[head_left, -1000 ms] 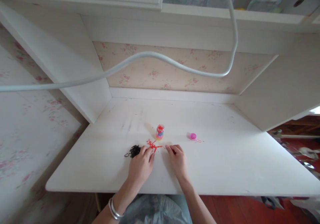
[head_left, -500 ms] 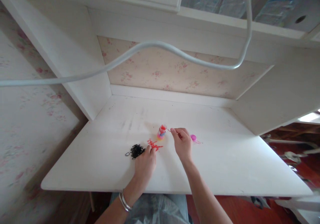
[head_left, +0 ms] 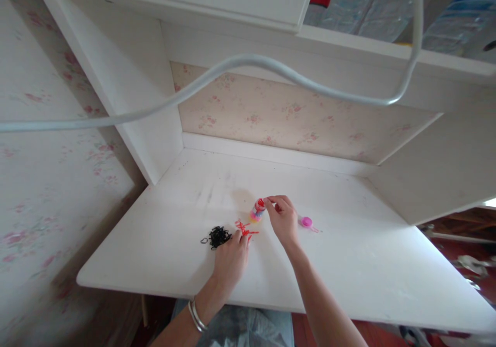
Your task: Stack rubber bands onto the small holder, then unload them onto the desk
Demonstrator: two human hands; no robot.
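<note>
A small clear jar [head_left: 257, 211] with coloured bands inside stands on the white desk [head_left: 349, 264]. My right hand [head_left: 284, 220] pinches a red band at the jar's mouth. A little heap of red bands [head_left: 244, 228] lies in front of the jar, and my left hand [head_left: 231, 258] rests on the desk with its fingertips touching that heap. A clump of black bands [head_left: 217, 237] lies just left of my left hand. A silver bangle [head_left: 196, 316] sits on my left wrist.
A pink lid [head_left: 307, 222] lies right of the jar. A white cable [head_left: 240, 65] hangs across the view above the desk. White side panels wall the desk left and right, and a shelf with plastic bottles [head_left: 360, 5] runs overhead.
My right hand rose from the desk beside the red heap with a red band and went to the jar's mouth. My left hand stayed by the heap. The view shifted slightly.
</note>
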